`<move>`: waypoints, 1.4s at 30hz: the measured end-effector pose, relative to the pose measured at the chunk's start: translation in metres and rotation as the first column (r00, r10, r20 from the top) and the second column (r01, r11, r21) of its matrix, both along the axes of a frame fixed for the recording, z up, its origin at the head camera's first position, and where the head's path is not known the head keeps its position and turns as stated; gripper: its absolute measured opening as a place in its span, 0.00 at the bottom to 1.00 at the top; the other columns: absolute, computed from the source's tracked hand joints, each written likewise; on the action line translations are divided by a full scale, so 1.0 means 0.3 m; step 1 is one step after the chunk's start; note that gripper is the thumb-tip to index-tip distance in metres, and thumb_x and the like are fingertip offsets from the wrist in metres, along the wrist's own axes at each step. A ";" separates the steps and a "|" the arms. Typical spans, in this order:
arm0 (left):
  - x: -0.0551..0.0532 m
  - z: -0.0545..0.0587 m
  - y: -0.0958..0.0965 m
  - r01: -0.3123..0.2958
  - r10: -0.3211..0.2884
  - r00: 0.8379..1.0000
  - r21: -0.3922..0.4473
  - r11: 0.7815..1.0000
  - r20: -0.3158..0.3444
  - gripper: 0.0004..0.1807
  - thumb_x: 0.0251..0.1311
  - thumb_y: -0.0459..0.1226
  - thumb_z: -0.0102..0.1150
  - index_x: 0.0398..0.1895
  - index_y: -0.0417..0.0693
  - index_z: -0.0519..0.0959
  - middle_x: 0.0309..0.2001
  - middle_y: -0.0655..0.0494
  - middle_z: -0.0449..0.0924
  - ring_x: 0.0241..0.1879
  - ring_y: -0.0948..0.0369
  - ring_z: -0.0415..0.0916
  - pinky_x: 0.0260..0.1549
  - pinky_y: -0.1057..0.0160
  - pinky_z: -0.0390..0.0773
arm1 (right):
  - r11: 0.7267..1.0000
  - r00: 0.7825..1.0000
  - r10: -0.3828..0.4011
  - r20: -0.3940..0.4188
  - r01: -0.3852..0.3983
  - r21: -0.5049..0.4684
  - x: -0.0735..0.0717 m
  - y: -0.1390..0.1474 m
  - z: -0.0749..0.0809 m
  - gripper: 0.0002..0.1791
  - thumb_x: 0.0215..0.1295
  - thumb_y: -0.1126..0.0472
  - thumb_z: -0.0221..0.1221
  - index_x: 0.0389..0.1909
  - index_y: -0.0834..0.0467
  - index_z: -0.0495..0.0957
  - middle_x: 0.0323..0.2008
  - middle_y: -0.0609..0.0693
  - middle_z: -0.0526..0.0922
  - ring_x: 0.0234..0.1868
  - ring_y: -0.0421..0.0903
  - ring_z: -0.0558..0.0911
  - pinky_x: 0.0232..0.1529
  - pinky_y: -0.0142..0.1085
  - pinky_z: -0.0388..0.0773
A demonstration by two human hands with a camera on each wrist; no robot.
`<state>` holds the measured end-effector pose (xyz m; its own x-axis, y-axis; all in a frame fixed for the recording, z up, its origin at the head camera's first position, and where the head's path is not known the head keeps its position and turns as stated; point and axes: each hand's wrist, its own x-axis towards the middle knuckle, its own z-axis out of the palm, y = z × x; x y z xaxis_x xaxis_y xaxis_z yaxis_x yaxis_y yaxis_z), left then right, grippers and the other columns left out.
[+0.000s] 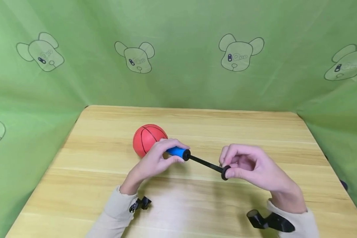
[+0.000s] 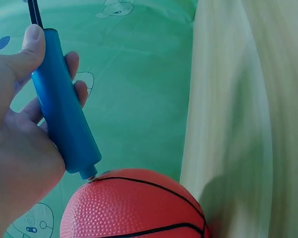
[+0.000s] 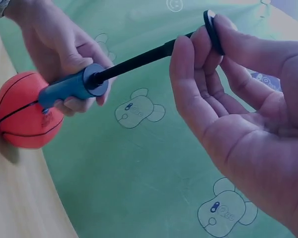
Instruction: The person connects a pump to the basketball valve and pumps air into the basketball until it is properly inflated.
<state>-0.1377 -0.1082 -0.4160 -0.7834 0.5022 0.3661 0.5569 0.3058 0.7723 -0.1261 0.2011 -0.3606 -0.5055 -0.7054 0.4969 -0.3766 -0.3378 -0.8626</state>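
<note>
A blue hand pump (image 2: 64, 104) has its nozzle end right at the surface of a small red basketball (image 1: 148, 138), as the left wrist view shows. My left hand (image 1: 157, 157) grips the blue barrel, thumb on one side and fingers round the other. From the barrel's end a long black rod (image 3: 139, 63) stands pulled out. At its far end is a round black handle (image 1: 225, 172), which my right hand (image 1: 253, 167) pinches between thumb and fingers. The ball sits on the wooden table, partly hidden behind my left hand in the head view.
The light wooden table (image 1: 107, 185) stretches under both arms. Green cloth (image 1: 184, 86) printed with bear heads hangs behind and at both sides. Black camera mounts (image 1: 270, 220) are strapped to both wrists over the light sleeves.
</note>
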 end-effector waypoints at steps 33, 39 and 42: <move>-0.009 0.000 0.012 0.002 -0.003 0.999 -0.003 1.000 -0.043 0.18 0.63 0.38 0.71 0.56 0.53 0.83 0.50 0.64 0.85 0.46 0.65 0.76 0.50 0.55 0.69 | 1.000 1.000 -0.005 0.000 0.005 0.018 0.008 0.008 0.016 0.18 0.58 0.89 0.57 0.44 0.69 0.76 0.42 0.57 0.78 0.37 0.48 0.80 0.38 0.35 0.81; 0.003 0.000 0.044 0.027 -0.026 0.999 0.009 1.000 -0.044 0.17 0.61 0.36 0.72 0.54 0.49 0.84 0.48 0.62 0.85 0.46 0.65 0.77 0.51 0.55 0.68 | 0.991 0.994 -0.074 0.080 0.064 0.121 -0.021 -0.039 -0.045 0.12 0.62 0.82 0.61 0.41 0.65 0.77 0.41 0.55 0.81 0.40 0.46 0.83 0.42 0.37 0.83; 0.012 -0.008 0.065 0.045 -0.045 0.998 0.002 0.999 -0.050 0.16 0.61 0.36 0.72 0.53 0.50 0.84 0.47 0.62 0.85 0.48 0.65 0.77 0.52 0.55 0.67 | 0.978 0.982 -0.115 0.152 0.085 0.188 -0.041 -0.071 -0.088 0.10 0.63 0.78 0.63 0.40 0.63 0.78 0.41 0.56 0.81 0.41 0.47 0.85 0.44 0.38 0.84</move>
